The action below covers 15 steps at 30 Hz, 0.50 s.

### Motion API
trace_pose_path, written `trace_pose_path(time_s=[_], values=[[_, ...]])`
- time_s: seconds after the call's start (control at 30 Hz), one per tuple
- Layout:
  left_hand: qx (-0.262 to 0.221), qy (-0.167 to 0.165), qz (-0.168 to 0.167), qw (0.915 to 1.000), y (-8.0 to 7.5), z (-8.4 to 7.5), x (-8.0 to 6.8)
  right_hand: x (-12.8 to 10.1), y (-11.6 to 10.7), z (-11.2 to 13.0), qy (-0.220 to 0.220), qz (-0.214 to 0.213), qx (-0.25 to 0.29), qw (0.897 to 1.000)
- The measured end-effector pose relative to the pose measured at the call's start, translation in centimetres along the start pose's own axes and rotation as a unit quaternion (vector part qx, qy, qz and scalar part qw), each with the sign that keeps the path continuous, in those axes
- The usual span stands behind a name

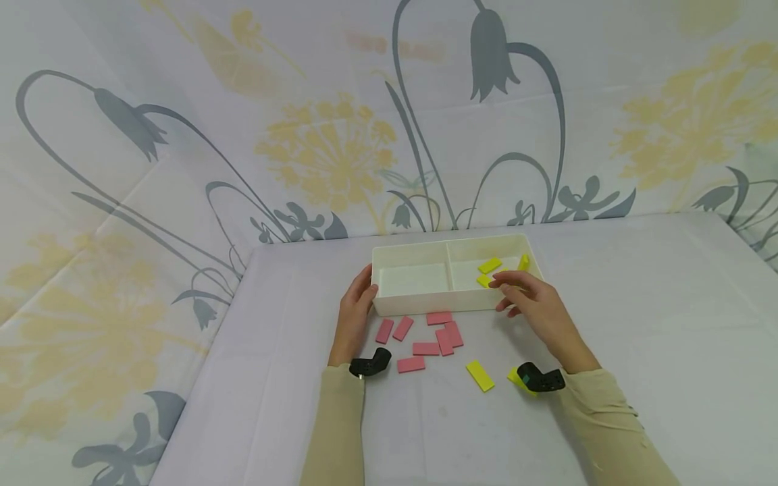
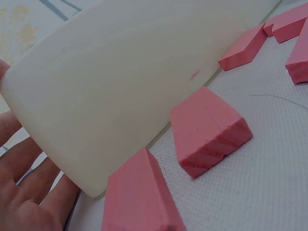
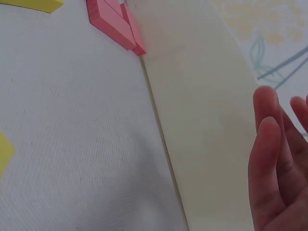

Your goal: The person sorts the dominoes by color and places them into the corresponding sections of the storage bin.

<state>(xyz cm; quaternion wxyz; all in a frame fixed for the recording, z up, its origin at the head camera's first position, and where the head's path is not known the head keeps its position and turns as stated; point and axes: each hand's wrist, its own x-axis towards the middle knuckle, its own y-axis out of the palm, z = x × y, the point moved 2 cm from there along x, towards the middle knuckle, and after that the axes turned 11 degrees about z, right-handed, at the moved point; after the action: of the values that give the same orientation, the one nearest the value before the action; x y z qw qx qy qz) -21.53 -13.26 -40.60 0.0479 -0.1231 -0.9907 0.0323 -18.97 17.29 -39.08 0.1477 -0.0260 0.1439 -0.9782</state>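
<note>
Along the white tray (image 1: pixel 437 302), I am resting the loose left hand (image 1: pixel 352 312) against its left end and hovering the empty right hand (image 1: pixel 539 305), loosely parted, at the right compartment (image 1: pixel 464 268), perhaps risking toppling its propped yellow block (image 1: pixel 524 262) by brushing it.

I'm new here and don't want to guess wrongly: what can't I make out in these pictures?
Head view: how many yellow blocks lie in the box; the right hand hides part of that compartment.
Head view: the full outline of one yellow block outside it; the right wrist's black device covers part.
Left wrist view: the near end of the lowest pink block; the bottom edge cuts it off.
</note>
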Motion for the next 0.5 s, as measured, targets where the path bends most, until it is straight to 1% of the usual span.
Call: trace_pose_path(time_s=[0.1,0.2,0.27,0.33,0.4,0.5], values=[[0.003,0.002,0.0,1.0,-0.1,0.3,0.1,0.0,0.1,0.2,-0.028,0.015,0.0,0.999],[-0.005,0.0,-0.004,1.0,-0.3,0.9,0.4,0.0,0.3,0.4,-0.054,0.024,-0.002,0.998],[-0.007,-0.002,-0.007,1.0,-0.4,1.5,0.6,-0.1,0.3,0.5,-0.067,0.03,-0.002,0.997],[-0.006,-0.002,-0.01,0.9999,-0.5,1.9,0.8,-0.1,0.4,0.6,-0.074,0.045,-0.002,0.996],[0.0,-0.002,-0.012,0.9999,-0.5,2.2,0.9,0.0,0.6,0.6,-0.069,0.07,-0.012,0.995],[0.004,-0.001,-0.016,0.9999,-0.5,2.4,0.9,0.1,1.2,0.6,-0.04,0.129,-0.038,0.99]])
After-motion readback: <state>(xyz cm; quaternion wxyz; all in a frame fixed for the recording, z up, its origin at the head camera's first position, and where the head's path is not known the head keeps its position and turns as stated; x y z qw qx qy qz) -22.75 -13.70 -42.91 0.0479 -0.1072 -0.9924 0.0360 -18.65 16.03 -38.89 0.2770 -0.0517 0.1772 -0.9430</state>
